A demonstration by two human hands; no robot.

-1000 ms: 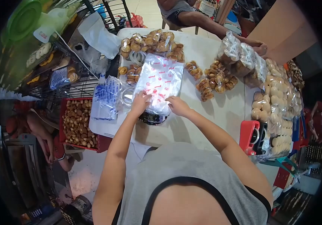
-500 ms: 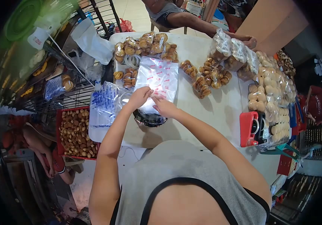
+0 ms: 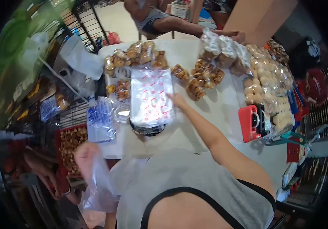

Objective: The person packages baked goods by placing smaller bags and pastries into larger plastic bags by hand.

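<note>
Your left hand is up over the near left side, past the white table. A thin, see-through plastic bag hangs down at your left hand. The hand is blurry, so I cannot tell if its fingers pinch the bag or are spread.

Your right hand is at the right edge of the flat, shiny stack of clear plastic bags with red print. Its fingers point at the stack, but they are blurry too. I cannot tell if they press on it or pinch it.

The stack lies on the left part of the table. A round, dark thing pokes out from under its near end. Just left of the stack are a clear roll of tape and a flat pack of plastic with blue print. Small clear bags of round brown baked treats sit past the far end of the stack, and more twisty brown treats in clear bags lie to its right.

Farther right are tall, puffy bags with brown food and lots of pale, round buns in clear plastic. A red and black tape holder stands near them. A red crate of small brown cookies is at the left, near your left hand.
</note>
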